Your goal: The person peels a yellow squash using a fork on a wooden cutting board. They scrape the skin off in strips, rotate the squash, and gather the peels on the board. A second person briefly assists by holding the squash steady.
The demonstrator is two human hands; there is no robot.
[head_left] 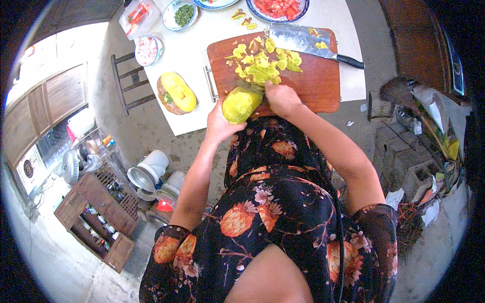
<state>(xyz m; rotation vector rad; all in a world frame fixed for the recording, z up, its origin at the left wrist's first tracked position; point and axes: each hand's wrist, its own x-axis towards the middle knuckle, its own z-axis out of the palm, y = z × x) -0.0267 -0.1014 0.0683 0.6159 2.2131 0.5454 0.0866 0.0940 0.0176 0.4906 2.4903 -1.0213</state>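
Observation:
My left hand [218,123] grips a peeled yellow piece of pumpkin [240,107] by its side, over the near edge of the brown cutting board [313,93]. Against the far side of that piece, my right hand [284,100] is closed on a thin blade-like tool [250,86], smeared by motion; its exact kind cannot be made out. Yellow and brown peelings [262,63] lie heaped on the board just beyond. A cleaver [300,39] with a black handle rests flat across the board's far right, bits of peel stuck to it.
Another pumpkin piece [179,93], yellow-fleshed with brown skin, sits on the white table [187,125] at left. Bowls hold green pieces [183,16], pale pink pieces [147,49] and red chunks [278,7]. A clear tray [137,20] contains red items. A dark chair [132,83] stands left.

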